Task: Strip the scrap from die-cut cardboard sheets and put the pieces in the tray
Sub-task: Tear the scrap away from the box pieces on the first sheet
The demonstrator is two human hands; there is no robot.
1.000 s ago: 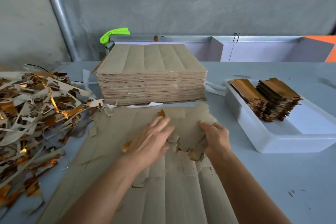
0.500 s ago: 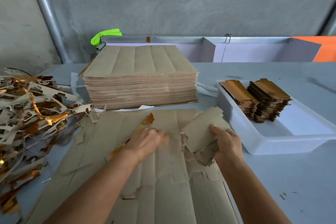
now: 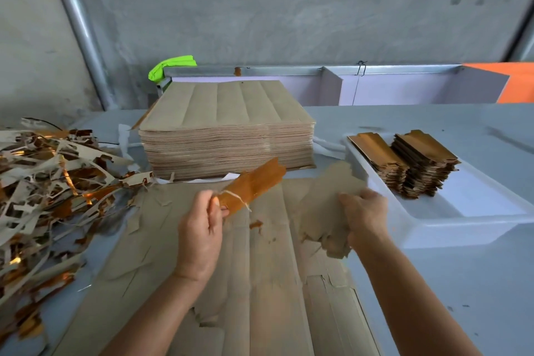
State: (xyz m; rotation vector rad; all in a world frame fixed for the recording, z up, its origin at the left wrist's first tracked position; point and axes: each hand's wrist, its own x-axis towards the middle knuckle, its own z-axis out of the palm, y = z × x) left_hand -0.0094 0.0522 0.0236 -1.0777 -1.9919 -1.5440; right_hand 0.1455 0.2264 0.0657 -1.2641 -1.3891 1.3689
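A big grey table (image 3: 433,283) holds everything. On it, right in front of the person, lies a wide flat brown cardboard sheet (image 3: 260,283) with cut lines in it. Behind the sheet sits a tall stack of sheets (image 3: 228,139). On the left is a messy scrap pile (image 3: 49,182) of white and gold strips. On the right is a white tray (image 3: 476,211), and two stacks of gold pieces (image 3: 410,162) sit at its back end. The right hand (image 3: 365,212) has its grip closed around a bunch of brown pieces (image 3: 326,202), held just beside the tray. The left hand (image 3: 202,228) pinches one gold piece (image 3: 254,185) by its end, held up above the sheet.
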